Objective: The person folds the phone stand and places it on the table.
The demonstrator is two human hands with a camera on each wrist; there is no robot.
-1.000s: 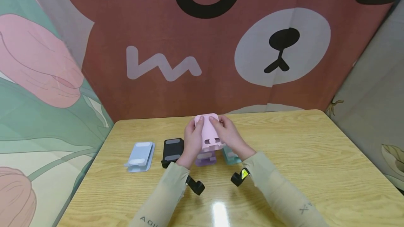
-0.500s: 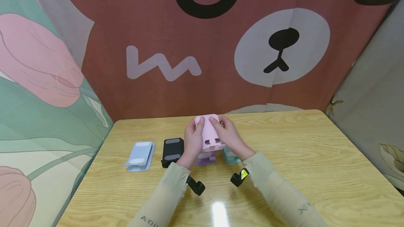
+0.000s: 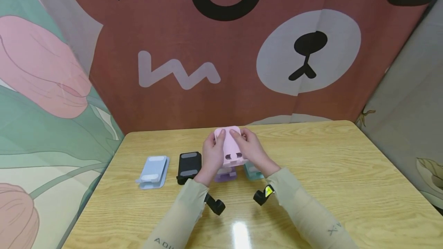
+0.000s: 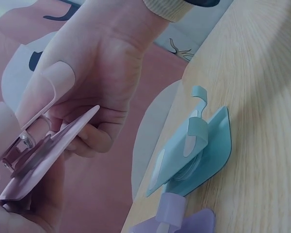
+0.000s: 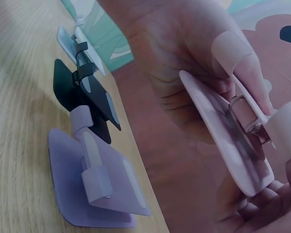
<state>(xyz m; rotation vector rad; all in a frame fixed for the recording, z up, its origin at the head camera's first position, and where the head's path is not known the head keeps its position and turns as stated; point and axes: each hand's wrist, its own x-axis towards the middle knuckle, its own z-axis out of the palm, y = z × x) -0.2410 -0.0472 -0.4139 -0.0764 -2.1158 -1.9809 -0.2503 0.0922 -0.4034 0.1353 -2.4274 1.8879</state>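
Note:
Above the table, both hands hold a folding pink phone stand [image 3: 231, 146]. My left hand [image 3: 212, 157] grips its left edge, and my right hand [image 3: 255, 150] grips the right edge, thumbs on the upper face. From the side, the left wrist view shows the stand's base plate [image 4: 53, 153] and a metal hinge between base and holder. Below the hands, partly covered, lie a purple phone stand [image 3: 225, 175] and a teal phone stand [image 3: 253, 171]. The right wrist view shows the purple one folded nearly flat, with two curled front hooks.
Left of the hands, a black phone stand [image 3: 189, 164] and a light blue phone stand [image 3: 154, 170] lie folded on the wooden table [image 3: 328, 172]. A printed cloth [image 3: 238, 103] hangs behind the table's far edge.
Both hands keep their hold on the pink phone stand, which has shifted very slightly right and down. The other stands have not moved.

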